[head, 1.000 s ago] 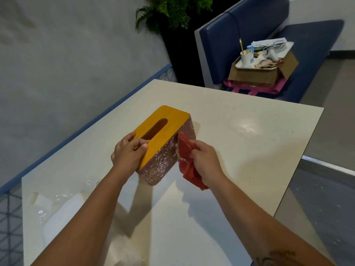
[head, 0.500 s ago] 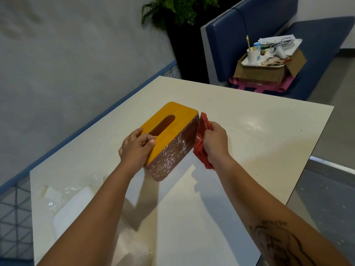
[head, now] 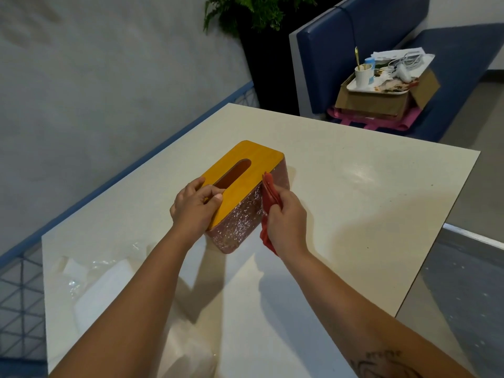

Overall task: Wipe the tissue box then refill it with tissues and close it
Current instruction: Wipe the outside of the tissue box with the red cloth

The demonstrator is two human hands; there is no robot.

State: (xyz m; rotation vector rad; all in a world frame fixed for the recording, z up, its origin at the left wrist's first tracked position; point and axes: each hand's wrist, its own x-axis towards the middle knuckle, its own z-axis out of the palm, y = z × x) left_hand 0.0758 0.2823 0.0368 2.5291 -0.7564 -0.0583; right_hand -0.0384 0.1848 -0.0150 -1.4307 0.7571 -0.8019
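Smooth wooden lid (head: 245, 170) tops a glittery box (head: 240, 225); red cloth (head: 268, 192); glossy table (head: 354, 200).

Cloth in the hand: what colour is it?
Red. The cloth shows best in the head view.

Cream table (head: 354, 214): tissue box (head: 261, 162), wrapped tissues (head: 109, 290).

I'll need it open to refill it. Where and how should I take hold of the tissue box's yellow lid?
Probably from above: pinch the yellow lid by its two long edges near the far end. It lies flat atop the tissue box, and the left hand holds its near end.
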